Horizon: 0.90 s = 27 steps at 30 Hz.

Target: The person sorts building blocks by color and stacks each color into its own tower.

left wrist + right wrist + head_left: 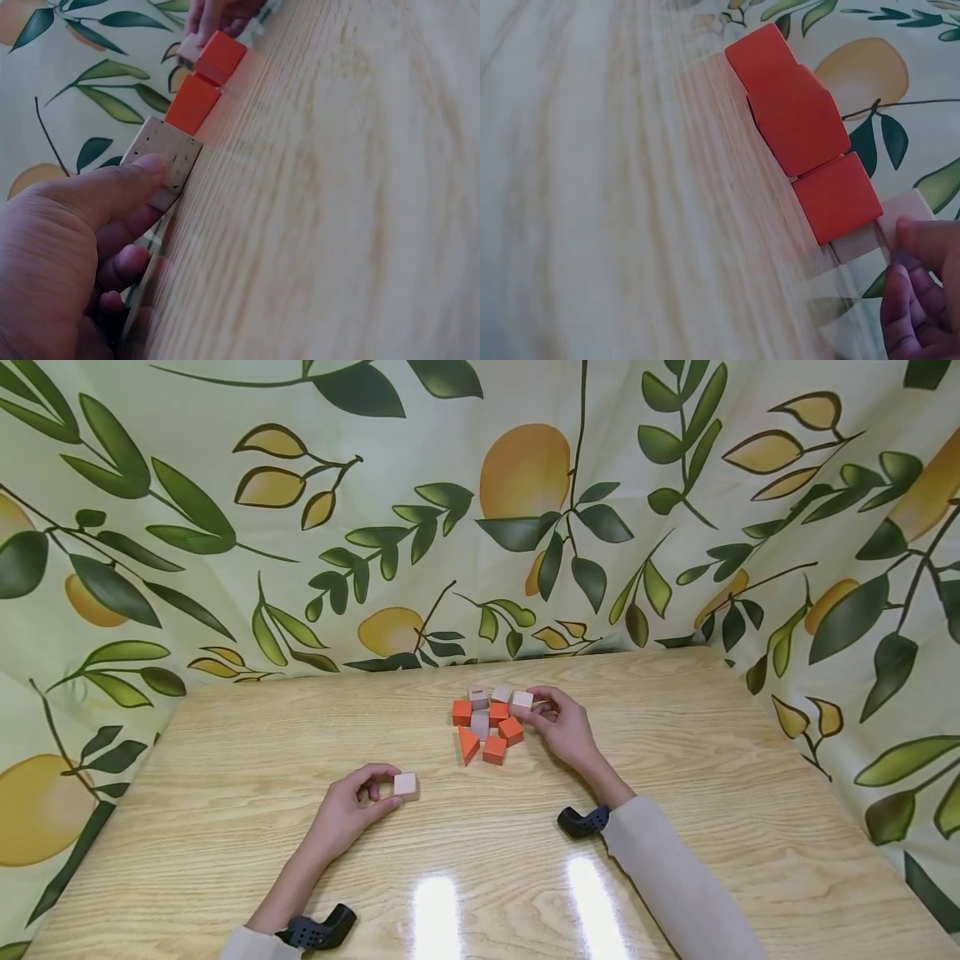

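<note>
Head view: left fingers (381,770) pinch one cube (405,785) at their tips, right fingers (546,693) another cube (522,701).

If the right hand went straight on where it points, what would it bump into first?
Past the held cube, the right hand would probably meet the neighbouring pale block; depth and any gap are unclear.

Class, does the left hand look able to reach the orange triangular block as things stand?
Probably yes: bare tabletop leaves the way to the orange triangular block free, though the left hand pinches a pale cube and would likely need to release it first.
</note>
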Tool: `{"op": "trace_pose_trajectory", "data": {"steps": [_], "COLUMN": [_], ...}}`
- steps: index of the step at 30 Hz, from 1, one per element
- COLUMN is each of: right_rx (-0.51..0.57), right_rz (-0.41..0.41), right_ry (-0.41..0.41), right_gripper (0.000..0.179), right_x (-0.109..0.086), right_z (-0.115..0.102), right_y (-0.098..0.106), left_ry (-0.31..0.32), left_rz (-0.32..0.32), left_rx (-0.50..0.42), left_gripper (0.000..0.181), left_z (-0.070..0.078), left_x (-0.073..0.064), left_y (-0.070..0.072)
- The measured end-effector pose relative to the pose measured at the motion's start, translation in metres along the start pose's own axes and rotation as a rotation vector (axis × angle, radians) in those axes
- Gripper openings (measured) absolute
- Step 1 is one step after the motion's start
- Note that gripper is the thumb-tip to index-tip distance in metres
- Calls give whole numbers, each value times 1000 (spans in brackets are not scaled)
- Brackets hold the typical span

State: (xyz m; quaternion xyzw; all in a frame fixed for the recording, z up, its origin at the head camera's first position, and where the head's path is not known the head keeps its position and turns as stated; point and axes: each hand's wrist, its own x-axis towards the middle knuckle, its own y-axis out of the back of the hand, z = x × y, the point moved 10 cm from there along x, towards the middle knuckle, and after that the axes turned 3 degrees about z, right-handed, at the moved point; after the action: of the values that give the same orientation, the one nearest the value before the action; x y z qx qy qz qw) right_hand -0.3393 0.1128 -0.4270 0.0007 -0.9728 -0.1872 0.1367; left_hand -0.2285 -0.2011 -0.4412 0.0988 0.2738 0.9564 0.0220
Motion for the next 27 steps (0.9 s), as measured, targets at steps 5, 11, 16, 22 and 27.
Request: {"op": "trace_pose_trajectory", "data": {"steps": [5, 11, 16, 22, 27], "right_rx": [14, 15, 91, 129, 150], "right_rz": [12, 10, -24, -82, -124], "right_ry": [31, 82, 69, 25, 30], "right_gripper": [39, 39, 36, 37, 39], "right_x": [-2, -5, -9, -15, -23], "right_z": [-10, -26, -40, -50, -62], "right_y": [2, 0, -6, -19, -29], "left_ry": [-2, -5, -25, -34, -27], "left_rz": [0, -3, -1, 0, -2], "left_rx": [0, 2, 2, 17, 17], "left_gripper": [33, 33, 33, 33, 33], "left_z": [0, -1, 3, 4, 3], "left_x": [0, 0, 1, 0, 0], "left_y": [0, -1, 0, 0, 0]}}
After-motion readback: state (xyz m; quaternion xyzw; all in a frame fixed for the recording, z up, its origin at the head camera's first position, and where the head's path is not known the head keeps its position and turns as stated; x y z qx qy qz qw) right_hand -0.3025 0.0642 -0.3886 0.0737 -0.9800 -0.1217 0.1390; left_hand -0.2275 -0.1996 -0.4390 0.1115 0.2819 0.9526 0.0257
